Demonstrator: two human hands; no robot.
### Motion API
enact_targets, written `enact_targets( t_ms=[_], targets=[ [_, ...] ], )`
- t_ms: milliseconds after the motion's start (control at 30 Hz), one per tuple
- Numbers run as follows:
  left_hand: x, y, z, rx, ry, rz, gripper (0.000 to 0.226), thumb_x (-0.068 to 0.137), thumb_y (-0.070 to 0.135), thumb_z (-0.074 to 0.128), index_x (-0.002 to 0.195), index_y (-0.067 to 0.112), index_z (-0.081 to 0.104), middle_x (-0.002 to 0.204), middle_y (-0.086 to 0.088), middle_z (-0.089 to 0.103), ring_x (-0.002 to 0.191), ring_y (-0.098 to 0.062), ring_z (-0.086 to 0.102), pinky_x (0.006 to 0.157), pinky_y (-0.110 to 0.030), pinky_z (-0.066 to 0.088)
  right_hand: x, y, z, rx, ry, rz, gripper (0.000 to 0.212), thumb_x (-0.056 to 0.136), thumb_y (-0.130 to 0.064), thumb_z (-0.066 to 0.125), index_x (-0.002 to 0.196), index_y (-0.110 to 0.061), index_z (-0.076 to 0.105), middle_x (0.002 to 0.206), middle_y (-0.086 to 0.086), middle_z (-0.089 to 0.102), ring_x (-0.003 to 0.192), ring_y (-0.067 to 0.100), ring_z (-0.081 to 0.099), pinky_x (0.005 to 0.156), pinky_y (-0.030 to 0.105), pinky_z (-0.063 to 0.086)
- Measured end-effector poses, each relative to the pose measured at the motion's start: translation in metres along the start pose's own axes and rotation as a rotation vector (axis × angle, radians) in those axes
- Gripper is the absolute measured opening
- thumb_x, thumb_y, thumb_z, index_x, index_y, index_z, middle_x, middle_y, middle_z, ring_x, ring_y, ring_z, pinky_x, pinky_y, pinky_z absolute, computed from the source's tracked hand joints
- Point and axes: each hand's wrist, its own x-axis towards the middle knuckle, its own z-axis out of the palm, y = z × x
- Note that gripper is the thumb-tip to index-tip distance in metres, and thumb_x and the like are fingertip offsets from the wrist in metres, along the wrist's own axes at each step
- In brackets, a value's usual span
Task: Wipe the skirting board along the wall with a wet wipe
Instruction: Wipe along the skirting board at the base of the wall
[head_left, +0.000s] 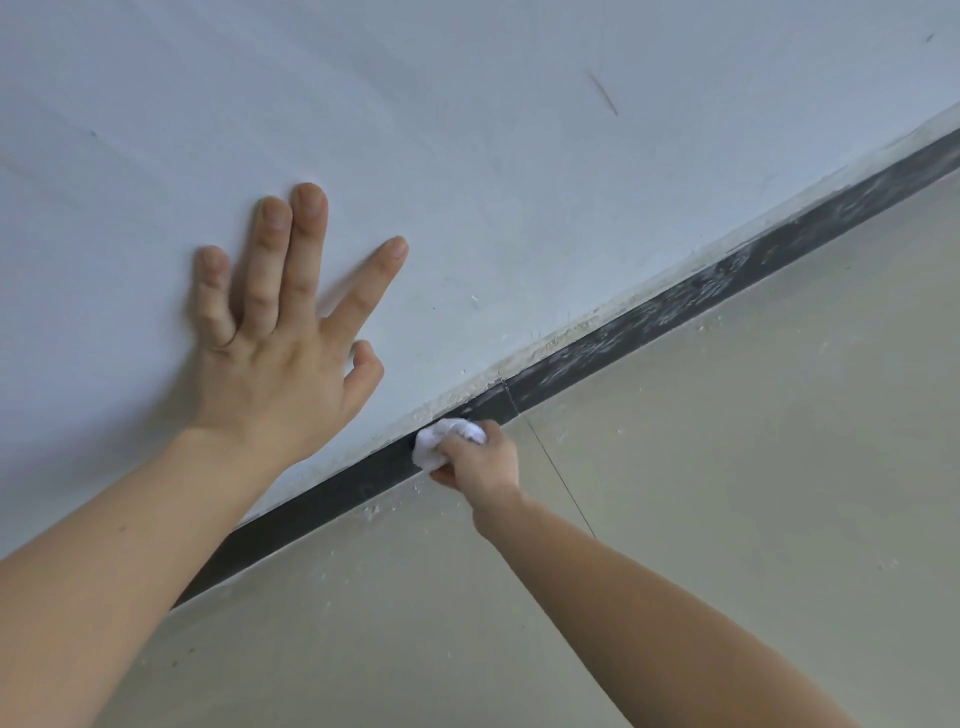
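Your left hand (275, 374): bare, nails (310, 201) short, trimmed. Your right hand (485, 462): bare as well. Your left forearm (104, 577): bare to frame edge, small dark speck (123, 528) midway. Your right forearm (639, 608): bare.

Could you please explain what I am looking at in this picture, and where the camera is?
There is no machine here: a person works with two bare hands, and the single camera sits on their head, looking forward and down, so both forearms reach in from the bottom edge. The left hand rests flat on the white wall, fingers spread. The right hand grips a bunched white wet wipe and holds it against the dark skirting board, which runs diagonally where the wall meets the beige floor. To the right of the wipe the board is streaked with whitish dust; to its left it looks darker and cleaner. White specks lie on the floor beside the board.
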Motion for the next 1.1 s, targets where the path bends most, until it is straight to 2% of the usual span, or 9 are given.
enact_targets(
  t_ms=[133, 333, 433, 567, 700, 800, 900, 1000, 1100],
  targets=[
    [-0.001, 0.001, 0.002, -0.006, 0.001, -0.008, 0.075, 0.088, 0.035, 0.043, 0.154, 0.036, 0.007, 0.148, -0.003, -0.042, 0.137, -0.014, -0.038, 0.109, -0.038, -0.027, 0.017, -0.024, -0.021, 0.211, 0.22, -0.08, 0.009, 0.075, -0.001, 0.059, 0.076, -0.01, 0.057, 0.074, 0.009, 0.059, 0.07, 0.022, 0.057, 0.079, 0.051, 0.057],
    [0.0, 0.001, 0.002, 0.014, 0.022, 0.0, 0.075, 0.088, 0.035, 0.041, 0.154, 0.034, 0.007, 0.149, -0.005, -0.042, 0.137, -0.016, -0.038, 0.108, -0.038, -0.027, 0.035, -0.05, -0.081, 0.501, 0.458, -0.146, 0.014, 0.079, -0.001, 0.056, 0.087, -0.011, 0.06, 0.082, 0.005, 0.064, 0.077, 0.02, 0.066, 0.08, 0.037, 0.06],
    [0.0, 0.001, 0.002, 0.002, 0.006, -0.012, 0.075, 0.087, 0.035, 0.042, 0.154, 0.035, 0.006, 0.149, -0.005, -0.042, 0.137, -0.015, -0.038, 0.109, -0.039, -0.026, 0.03, -0.024, -0.072, 0.362, 0.377, -0.081, 0.016, 0.08, -0.003, 0.055, 0.089, -0.014, 0.062, 0.089, 0.008, 0.065, 0.088, 0.028, 0.067, 0.081, 0.046, 0.059],
    [0.002, 0.002, -0.002, -0.052, -0.056, -0.018, 0.078, 0.087, 0.036, 0.041, 0.153, 0.038, 0.001, 0.145, -0.001, -0.046, 0.134, -0.014, -0.042, 0.107, -0.036, -0.03, 0.02, 0.004, -0.031, 0.157, 0.028, 0.065, 0.015, 0.078, -0.005, 0.06, 0.09, -0.012, 0.062, 0.089, 0.012, 0.065, 0.086, 0.03, 0.067, 0.082, 0.046, 0.058],
    [0.001, 0.002, -0.003, -0.03, -0.046, -0.021, 0.078, 0.087, 0.035, 0.042, 0.153, 0.038, 0.002, 0.144, -0.001, -0.048, 0.133, -0.013, -0.043, 0.106, -0.036, -0.03, 0.034, -0.014, -0.03, 0.169, 0.22, -0.037, 0.014, 0.082, -0.003, 0.057, 0.079, -0.017, 0.059, 0.077, 0.005, 0.06, 0.076, 0.023, 0.061, 0.072, 0.036, 0.059],
    [0.001, 0.003, -0.002, -0.047, -0.054, -0.017, 0.077, 0.087, 0.036, 0.041, 0.153, 0.038, 0.002, 0.143, -0.001, -0.049, 0.133, -0.013, -0.044, 0.106, -0.036, -0.031, 0.052, -0.036, -0.065, 0.167, 0.335, -0.086, 0.019, 0.082, -0.003, 0.06, 0.075, -0.021, 0.059, 0.08, 0.005, 0.063, 0.079, 0.023, 0.064, 0.072, 0.037, 0.06],
    [0.002, 0.003, -0.003, -0.06, -0.075, -0.012, 0.078, 0.087, 0.036, 0.041, 0.153, 0.038, 0.001, 0.141, 0.0, -0.051, 0.132, -0.012, -0.045, 0.105, -0.035, -0.032, 0.061, -0.049, -0.095, 0.227, 0.413, -0.113, 0.016, 0.082, -0.001, 0.061, 0.085, -0.017, 0.064, 0.089, 0.007, 0.067, 0.083, 0.021, 0.067, 0.072, 0.034, 0.06],
    [0.003, 0.002, -0.004, -0.066, -0.087, -0.015, 0.079, 0.086, 0.036, 0.043, 0.153, 0.037, 0.001, 0.143, -0.001, -0.049, 0.133, -0.012, -0.044, 0.105, -0.035, -0.031, 0.056, -0.059, -0.109, 0.338, 0.587, -0.174, 0.019, 0.081, -0.003, 0.053, 0.093, -0.016, 0.061, 0.082, 0.001, 0.063, 0.074, 0.016, 0.061, 0.061, 0.024, 0.054],
    [0.003, 0.007, -0.008, -0.114, -0.051, 0.02, 0.087, 0.078, 0.032, 0.052, 0.154, 0.033, 0.01, 0.154, -0.015, -0.025, 0.139, -0.016, -0.034, 0.111, -0.039, -0.024, 0.045, -0.046, -0.1, 0.257, 0.468, -0.141, 0.018, 0.082, -0.004, 0.056, 0.096, -0.013, 0.063, 0.088, 0.007, 0.063, 0.077, 0.023, 0.062, 0.068, 0.035, 0.059]
  ],
)
